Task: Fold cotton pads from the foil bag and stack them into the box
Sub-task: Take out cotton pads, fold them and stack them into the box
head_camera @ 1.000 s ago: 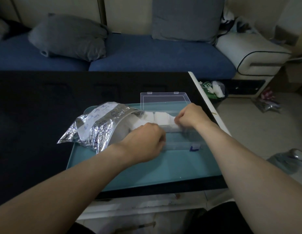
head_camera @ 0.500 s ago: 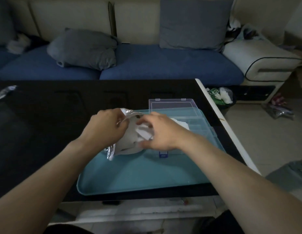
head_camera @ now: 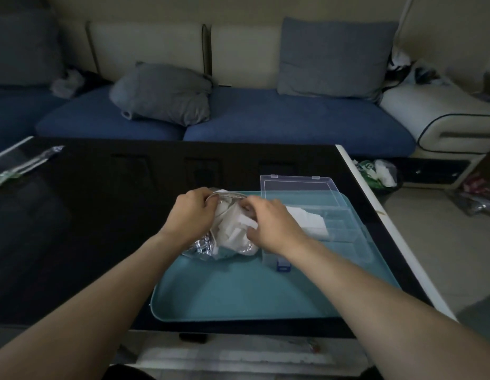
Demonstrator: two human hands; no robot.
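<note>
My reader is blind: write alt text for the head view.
Two hands work at a foil bag of white cotton pads on a teal tray: left hand grips its mouth, right hand pinches a pad. Beside it, a clear box holds pads.

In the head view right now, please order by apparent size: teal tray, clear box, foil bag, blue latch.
1. teal tray
2. clear box, lid open
3. foil bag, partly hidden by both hands, so its rank against the box is unsure
4. blue latch
</note>
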